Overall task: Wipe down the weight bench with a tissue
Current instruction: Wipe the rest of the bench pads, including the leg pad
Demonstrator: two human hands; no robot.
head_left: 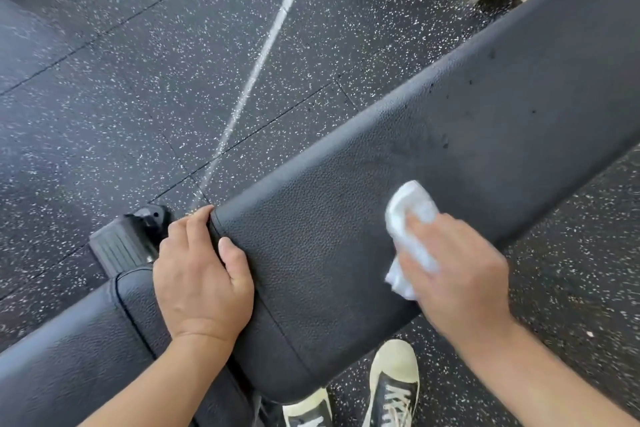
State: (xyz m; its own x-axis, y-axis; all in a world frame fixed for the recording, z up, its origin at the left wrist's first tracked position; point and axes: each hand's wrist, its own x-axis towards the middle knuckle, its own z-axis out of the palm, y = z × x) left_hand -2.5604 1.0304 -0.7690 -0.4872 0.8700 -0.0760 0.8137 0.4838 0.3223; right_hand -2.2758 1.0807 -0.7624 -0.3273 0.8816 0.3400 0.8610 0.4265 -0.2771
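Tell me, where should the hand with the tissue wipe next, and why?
Probably slide the right hand and its tissue up along the long pad toward the dark specks and smudge just ahead, which look unwiped. The left hand grips the pad's end, steadying it.

The weight bench (346, 236) pad is black leather-look vinyl, pebble-grained with a dull sheen, stitched along its seams. At 3 o'clock on it, the tissue (410, 218) is white, soft, crumpled paper. The floor (138, 80) is matt black rubber flecked with white. At 9 o'clock, a ribbed black footplate (116, 250) looks like plastic or rubber.
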